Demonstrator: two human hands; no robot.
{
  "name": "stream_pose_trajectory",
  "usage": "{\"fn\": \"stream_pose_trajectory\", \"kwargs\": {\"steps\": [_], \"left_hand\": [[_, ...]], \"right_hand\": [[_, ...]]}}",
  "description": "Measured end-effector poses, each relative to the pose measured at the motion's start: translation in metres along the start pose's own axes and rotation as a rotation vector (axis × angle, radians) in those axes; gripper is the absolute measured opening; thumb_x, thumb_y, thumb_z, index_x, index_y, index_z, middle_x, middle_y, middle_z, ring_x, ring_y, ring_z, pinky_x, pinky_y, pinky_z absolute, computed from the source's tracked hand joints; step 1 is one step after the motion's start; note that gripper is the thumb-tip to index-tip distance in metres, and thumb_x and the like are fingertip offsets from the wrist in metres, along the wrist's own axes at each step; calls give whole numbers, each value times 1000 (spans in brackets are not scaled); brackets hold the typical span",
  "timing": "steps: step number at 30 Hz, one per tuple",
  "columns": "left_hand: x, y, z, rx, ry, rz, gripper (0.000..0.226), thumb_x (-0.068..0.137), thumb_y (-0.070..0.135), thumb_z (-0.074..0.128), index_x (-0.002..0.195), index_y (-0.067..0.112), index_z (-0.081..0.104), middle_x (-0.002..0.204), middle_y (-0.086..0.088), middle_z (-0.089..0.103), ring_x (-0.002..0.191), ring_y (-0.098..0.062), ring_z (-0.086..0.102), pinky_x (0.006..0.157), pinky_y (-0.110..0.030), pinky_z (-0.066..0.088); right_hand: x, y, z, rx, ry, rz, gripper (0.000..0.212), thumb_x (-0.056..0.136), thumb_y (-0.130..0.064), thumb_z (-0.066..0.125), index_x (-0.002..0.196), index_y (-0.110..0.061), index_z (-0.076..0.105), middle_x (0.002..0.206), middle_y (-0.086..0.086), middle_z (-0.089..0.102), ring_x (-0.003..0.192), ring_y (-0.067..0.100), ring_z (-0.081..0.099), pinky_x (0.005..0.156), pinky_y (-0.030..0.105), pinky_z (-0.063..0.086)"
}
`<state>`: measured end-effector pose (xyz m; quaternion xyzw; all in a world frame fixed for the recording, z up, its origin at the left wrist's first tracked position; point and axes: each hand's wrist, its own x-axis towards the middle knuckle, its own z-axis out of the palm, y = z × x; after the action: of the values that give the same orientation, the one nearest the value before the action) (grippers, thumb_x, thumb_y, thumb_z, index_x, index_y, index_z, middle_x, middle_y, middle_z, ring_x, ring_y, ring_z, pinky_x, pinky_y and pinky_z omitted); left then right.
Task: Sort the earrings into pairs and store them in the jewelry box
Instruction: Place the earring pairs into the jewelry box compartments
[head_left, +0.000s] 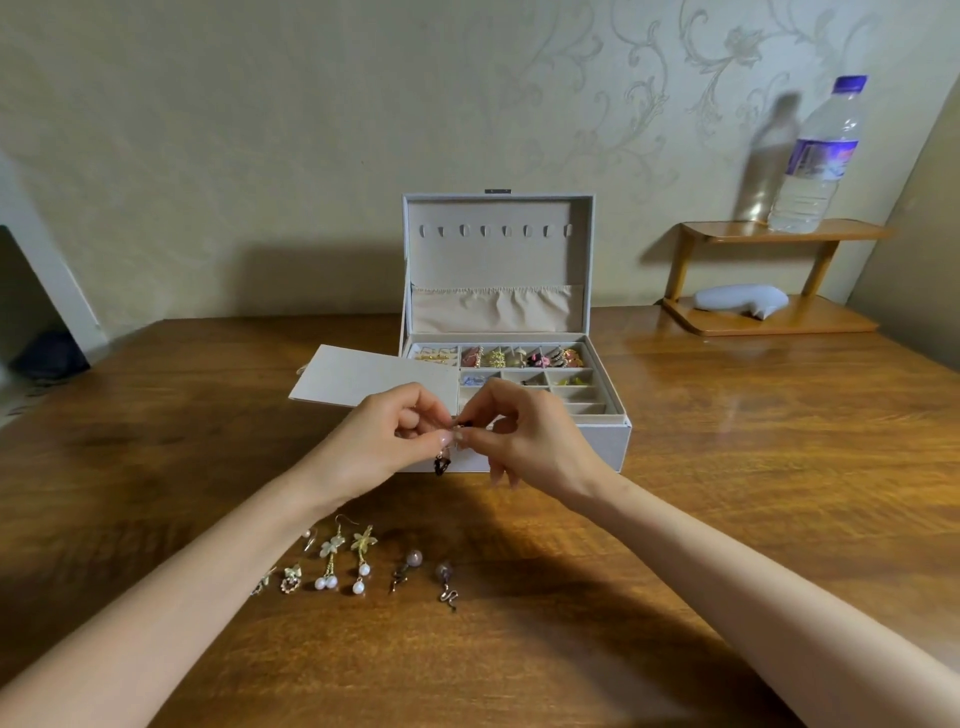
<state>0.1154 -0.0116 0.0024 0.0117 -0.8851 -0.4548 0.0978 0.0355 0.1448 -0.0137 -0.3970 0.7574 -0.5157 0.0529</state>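
Both left hand (387, 441) and right hand (530, 441) pinch one dark earring (441, 464); I'd grip lightly, then drop it at twelve o'clock into the jewelry box (615, 444).

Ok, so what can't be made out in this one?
Head view only.
The held earring: fingertips of left hand and right hand cover its top; only a dark dangle shows.
Leftmost table earring: partly behind the left forearm.
Jewelry box front compartments: hidden by both hands.
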Motion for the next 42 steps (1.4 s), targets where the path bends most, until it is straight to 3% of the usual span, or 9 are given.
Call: {"fn": "stream_pose_trajectory", "kwargs": {"steps": [7, 13, 19, 27, 32, 37, 42], "left_hand": [[3, 2, 0, -145, -79, -138, 19, 84, 14, 65, 100, 20, 57, 84, -1, 73, 81, -7, 68, 85, -22, 43], [2, 10, 3, -312, -107, -183, 23, 86, 3, 60, 106, 12, 55, 94, -11, 70, 88, -22, 69, 74, -25, 56], [4, 17, 5, -395, -78, -147, 28, 84, -4, 58, 108, 10, 53, 86, -5, 69, 81, -22, 71, 74, -27, 57], [18, 20, -6, -240, 55, -98, 36, 79, 7, 68, 110, 19, 53, 109, -3, 63, 95, -19, 66, 86, -33, 53], [38, 24, -12, -66, 169, -29, 19, 81, 12, 69, 95, 20, 59, 100, 2, 67, 82, -5, 69, 89, -30, 50], [57, 19, -12, -7, 207, -12, 17, 80, 8, 69, 87, 22, 61, 95, 0, 68, 84, -12, 68, 88, -35, 52], [70, 9, -8, 49, 245, -4, 19, 79, 3, 69, 87, 19, 64, 92, -2, 69, 86, -13, 67, 82, -28, 53]], "right_hand": [[-1, -2, -6, -48, 29, -52, 10, 83, -14, 69, 81, -16, 59, 82, 2, 66, 49, 5, 55, 43, 16, 42], [0, -6, -11, -113, 73, -131, 12, 81, -12, 70, 82, -18, 60, 73, -15, 61, 58, -2, 55, 51, 11, 38], [7, -9, -17, -124, 120, -158, 14, 80, -14, 71, 79, -22, 59, 75, -11, 64, 54, 2, 52, 51, 13, 40], [24, -12, -35, -148, 152, -142, 11, 81, -12, 70, 80, -18, 61, 77, -7, 66, 54, -3, 53, 52, 11, 40], [48, -2, -43, -294, 115, -81, 6, 81, -19, 70, 83, -19, 65, 79, -6, 67, 56, -8, 53, 55, 14, 37], [70, 7, -40, -409, 11, 29, 8, 79, -23, 73, 84, -19, 67, 78, -4, 67, 67, 7, 58, 56, 18, 39], [80, 11, -35, -437, -39, 50, 10, 78, -23, 74, 86, -19, 70, 72, -10, 60, 62, 0, 51, 56, 20, 39]]}}
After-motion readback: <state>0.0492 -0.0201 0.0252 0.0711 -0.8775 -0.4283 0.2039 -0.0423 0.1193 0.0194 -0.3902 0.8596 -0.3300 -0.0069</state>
